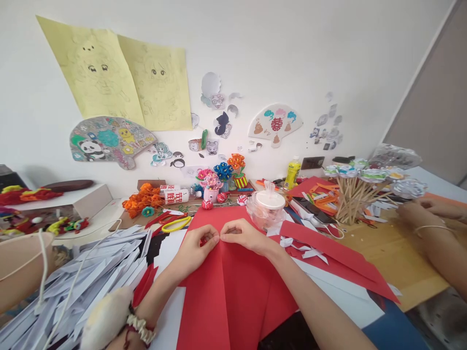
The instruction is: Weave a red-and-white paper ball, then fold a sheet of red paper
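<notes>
A large sheet of red paper (pixel 242 296) with a lengthwise crease lies in front of me, its near end running out of the bottom of the view. My left hand (pixel 200 245) pinches the paper at the crease, thumb and forefinger together. Right beside it, my right hand (pixel 242 236) pinches the same spot, so the fingertips of both hands almost touch. The paper rises slightly to a ridge under them. A scrunchie (pixel 140 329) circles my left wrist.
Folded white paper strips (pixel 91 277) pile up at left. A lidded plastic cup (pixel 268 206) stands beyond my right hand. Yellow-handled scissors (pixel 176 224) lie beyond my left hand. Paper flowers on sticks (pixel 352 194) and another person's hands (pixel 430 214) are at right.
</notes>
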Motion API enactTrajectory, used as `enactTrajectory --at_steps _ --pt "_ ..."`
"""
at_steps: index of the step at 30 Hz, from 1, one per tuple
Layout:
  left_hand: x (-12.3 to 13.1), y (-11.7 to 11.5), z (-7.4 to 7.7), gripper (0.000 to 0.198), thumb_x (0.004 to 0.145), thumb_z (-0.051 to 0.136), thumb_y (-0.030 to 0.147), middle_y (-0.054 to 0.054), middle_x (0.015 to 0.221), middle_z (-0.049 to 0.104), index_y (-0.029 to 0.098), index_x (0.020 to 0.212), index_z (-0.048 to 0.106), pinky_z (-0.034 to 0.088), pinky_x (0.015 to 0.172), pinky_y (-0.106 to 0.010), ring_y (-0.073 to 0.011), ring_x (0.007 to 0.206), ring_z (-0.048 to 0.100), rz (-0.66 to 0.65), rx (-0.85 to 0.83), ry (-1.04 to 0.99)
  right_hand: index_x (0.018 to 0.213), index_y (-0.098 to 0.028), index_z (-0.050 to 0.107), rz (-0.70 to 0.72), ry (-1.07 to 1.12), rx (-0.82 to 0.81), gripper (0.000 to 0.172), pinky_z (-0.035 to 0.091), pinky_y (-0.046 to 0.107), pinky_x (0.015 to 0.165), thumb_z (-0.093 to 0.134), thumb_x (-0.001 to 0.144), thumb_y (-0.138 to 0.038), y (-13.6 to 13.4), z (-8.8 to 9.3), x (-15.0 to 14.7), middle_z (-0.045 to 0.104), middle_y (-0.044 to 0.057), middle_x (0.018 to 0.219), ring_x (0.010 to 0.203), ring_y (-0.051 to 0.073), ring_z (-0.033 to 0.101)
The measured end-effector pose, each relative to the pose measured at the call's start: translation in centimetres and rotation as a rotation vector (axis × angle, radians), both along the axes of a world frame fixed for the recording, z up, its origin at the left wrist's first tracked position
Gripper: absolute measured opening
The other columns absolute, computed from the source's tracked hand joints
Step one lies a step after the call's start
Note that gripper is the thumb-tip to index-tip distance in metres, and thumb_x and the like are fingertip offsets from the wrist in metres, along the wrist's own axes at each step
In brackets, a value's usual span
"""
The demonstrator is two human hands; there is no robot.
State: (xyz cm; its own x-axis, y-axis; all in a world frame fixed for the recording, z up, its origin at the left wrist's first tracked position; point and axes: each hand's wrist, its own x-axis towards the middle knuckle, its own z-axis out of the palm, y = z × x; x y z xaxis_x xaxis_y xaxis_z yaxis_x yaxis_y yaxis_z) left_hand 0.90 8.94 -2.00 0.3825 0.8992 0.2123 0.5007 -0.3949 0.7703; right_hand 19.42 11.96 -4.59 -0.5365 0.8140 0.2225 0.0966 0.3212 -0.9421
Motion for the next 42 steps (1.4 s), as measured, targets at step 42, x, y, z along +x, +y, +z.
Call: enactTrajectory --at_steps 42 --pt "-6.2 2.9 0.5 0.046 0.063 0.059 0.063 -0.001 0.068 0.062 0.018 0.074 0.063 0.039 0.059 -0.027 -0.0203 0.067 0.056 0.122 -0.173 0.254 0.095 -0.022 0.072 -0.429 -0.810 0.496 0.027 0.036 0.026 0.069 0.052 0.093 -0.040 -1.3 1.8 1.0 0.067 0.004 0.089 0.087 0.018 0.060"
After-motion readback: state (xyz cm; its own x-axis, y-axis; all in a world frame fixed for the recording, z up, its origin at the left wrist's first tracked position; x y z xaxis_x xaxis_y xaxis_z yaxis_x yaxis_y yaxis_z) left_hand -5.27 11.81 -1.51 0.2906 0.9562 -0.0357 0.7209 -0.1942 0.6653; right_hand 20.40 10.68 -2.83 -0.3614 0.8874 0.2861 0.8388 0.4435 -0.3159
